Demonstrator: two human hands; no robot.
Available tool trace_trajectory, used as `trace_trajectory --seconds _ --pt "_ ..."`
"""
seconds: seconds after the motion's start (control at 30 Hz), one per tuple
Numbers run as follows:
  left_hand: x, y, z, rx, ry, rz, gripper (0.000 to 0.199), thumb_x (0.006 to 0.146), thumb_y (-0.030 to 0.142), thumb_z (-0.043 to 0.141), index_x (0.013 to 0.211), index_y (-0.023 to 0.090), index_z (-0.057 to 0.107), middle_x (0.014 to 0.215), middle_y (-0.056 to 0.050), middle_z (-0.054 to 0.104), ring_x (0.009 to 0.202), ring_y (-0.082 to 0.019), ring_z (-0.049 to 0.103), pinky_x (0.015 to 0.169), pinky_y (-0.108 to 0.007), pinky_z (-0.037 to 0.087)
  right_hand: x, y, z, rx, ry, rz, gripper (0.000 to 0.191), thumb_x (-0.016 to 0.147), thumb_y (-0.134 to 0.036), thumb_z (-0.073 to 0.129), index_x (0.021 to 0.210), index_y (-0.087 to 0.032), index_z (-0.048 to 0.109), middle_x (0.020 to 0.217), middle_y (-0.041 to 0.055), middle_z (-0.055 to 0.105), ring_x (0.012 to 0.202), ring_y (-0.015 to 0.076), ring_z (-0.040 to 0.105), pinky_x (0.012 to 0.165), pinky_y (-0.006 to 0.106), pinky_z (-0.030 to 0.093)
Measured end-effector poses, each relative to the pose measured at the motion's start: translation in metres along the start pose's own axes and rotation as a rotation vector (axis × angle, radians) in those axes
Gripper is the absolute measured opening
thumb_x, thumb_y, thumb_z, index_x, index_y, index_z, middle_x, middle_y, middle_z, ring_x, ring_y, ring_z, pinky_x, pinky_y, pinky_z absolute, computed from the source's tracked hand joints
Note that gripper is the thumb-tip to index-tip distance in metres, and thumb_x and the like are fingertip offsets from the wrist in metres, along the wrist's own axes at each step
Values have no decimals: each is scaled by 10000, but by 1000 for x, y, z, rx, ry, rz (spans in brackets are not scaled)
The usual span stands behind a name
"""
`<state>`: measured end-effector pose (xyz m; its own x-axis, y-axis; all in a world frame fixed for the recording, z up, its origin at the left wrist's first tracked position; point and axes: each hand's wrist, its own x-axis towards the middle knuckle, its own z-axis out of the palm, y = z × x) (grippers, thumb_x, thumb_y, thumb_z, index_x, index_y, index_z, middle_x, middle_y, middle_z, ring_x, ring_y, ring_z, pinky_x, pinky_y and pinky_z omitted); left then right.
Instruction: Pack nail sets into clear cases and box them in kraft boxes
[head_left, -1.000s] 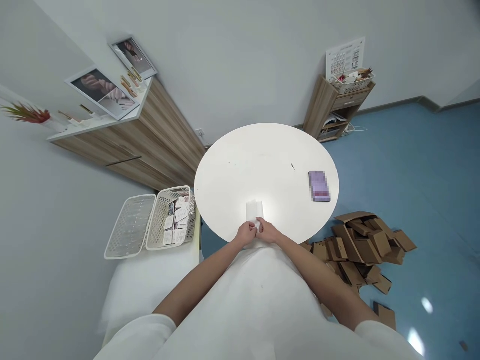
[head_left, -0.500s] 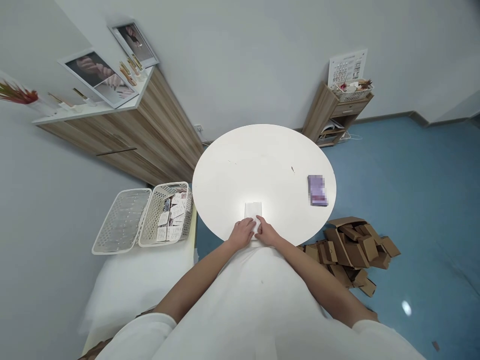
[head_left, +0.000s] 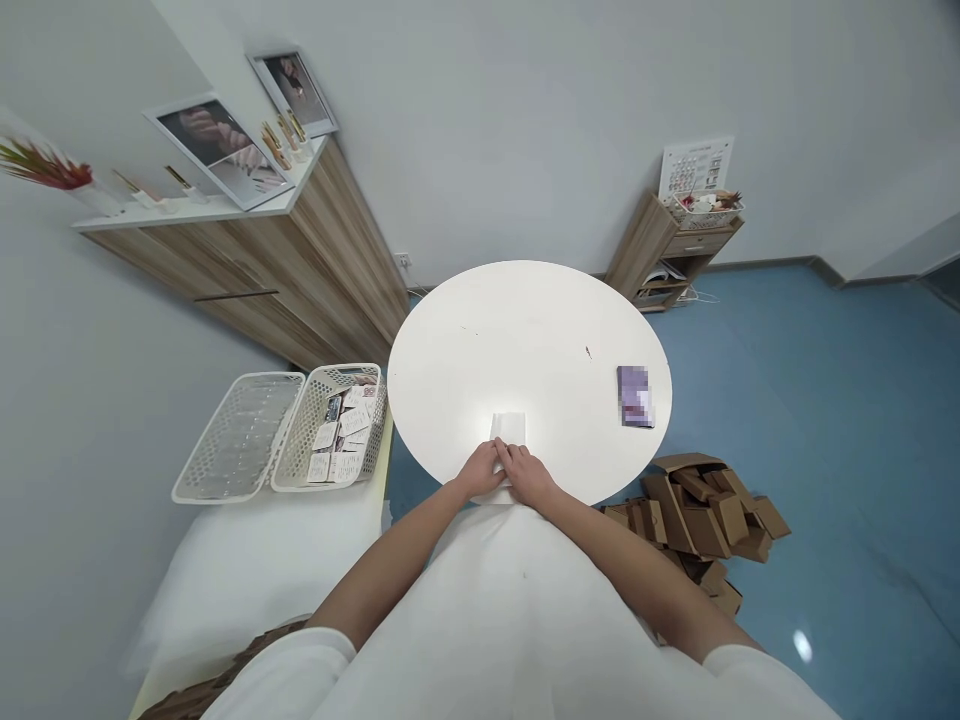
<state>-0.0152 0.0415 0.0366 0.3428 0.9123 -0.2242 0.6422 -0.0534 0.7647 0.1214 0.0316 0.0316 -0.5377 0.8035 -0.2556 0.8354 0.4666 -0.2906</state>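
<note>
A small flat white rectangular packet (head_left: 509, 426) lies at the near edge of the round white table (head_left: 540, 330), and its exact kind is hard to make out. My left hand (head_left: 480, 470) is on its near left part, fingers closed over it. From the other side, my right hand (head_left: 529, 474) bends its fingers over the same packet. The fingertips of both hands meet at its middle. Much of the packet's near half is hidden beneath the hands.
A purple packet stack (head_left: 635, 397), blurred out, sits on the table's right side. Left of the table are a white basket (head_left: 365, 455) of printed cards and another basket (head_left: 225, 440) of clear packages. Brown cardboard boxes (head_left: 705, 515) are heaped on the floor at right.
My right hand's fingers have moved up and left to meet my left hand's fingertips over the packet. The whole view has shifted slightly.
</note>
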Motion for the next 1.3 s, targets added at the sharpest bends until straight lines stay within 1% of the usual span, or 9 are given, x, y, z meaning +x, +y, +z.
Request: trace_trajectory --seconds 0.17,0.3,0.47,0.63,0.8,0.93,1.13,1.2,1.3 --pt "0 -4 7 -214 -28 -127 284 691 219 524 975 210 513 907 -26 605 786 -156 551 730 -297 435 -17 4 -4 48 -19 -25 742 671 -198 518 1329 -154 179 1015 122 541 899 253 482 723 342 404" --pt "-2 -7 22 -411 -101 -195 185 761 265 444 907 183 524 849 -22 604 777 -139 552 721 -277 433 -36 12 -5 117 -90 21 452 727 -243 438 1167 -153 383 854 77 581 764 213 510 628 293 366" --pt "-12 -9 34 -520 4 -142 336 826 423 356 925 164 545 922 -53 597 859 -156 545 787 -292 418 -34 22 -14 239 -86 52 255 769 -248 399 1010 -171 436 763 44 572 658 180 498 570 262 317" --pt "-19 -17 41 -324 160 -172 393 744 392 528 1068 170 498 1027 -78 553 929 -184 521 776 -307 425 -12 34 -22 313 -125 67 128 805 -268 384 867 -195 468 740 21 545 638 156 477 574 247 340" --pt "-12 -16 51 -119 197 -197 449 732 251 533 1164 168 446 1008 -76 514 894 -174 508 811 -317 415 12 49 -24 234 -106 63 188 828 -219 345 943 -182 489 938 83 506 862 201 464 709 292 374" --pt "-4 -9 53 -44 204 -333 472 733 269 526 1187 172 441 1007 -81 491 913 -192 505 822 -327 409 22 60 -24 182 -71 105 313 855 -253 320 1140 -189 435 1117 143 432 995 266 409 760 373 377" --pt "-7 1 54 -101 269 -480 508 732 276 534 1217 179 422 1090 -97 451 974 -196 493 856 -321 397 -14 56 -5 389 162 226 492 853 -342 328 1321 -225 233 1287 110 301 1137 256 323 897 408 339" --pt "-9 4 55 -115 274 -529 515 731 279 534 1221 176 418 1102 -101 446 968 -193 496 854 -313 400 -29 51 2 467 152 205 486 843 -354 350 1306 -228 274 1283 107 300 1134 252 330 918 410 331" --pt "-10 8 58 -126 294 -598 567 740 305 528 1263 171 355 1151 -114 430 981 -189 492 841 -299 409 -41 48 9 548 36 171 484 812 -349 422 1276 -244 332 1306 100 268 1140 258 334 920 408 338"
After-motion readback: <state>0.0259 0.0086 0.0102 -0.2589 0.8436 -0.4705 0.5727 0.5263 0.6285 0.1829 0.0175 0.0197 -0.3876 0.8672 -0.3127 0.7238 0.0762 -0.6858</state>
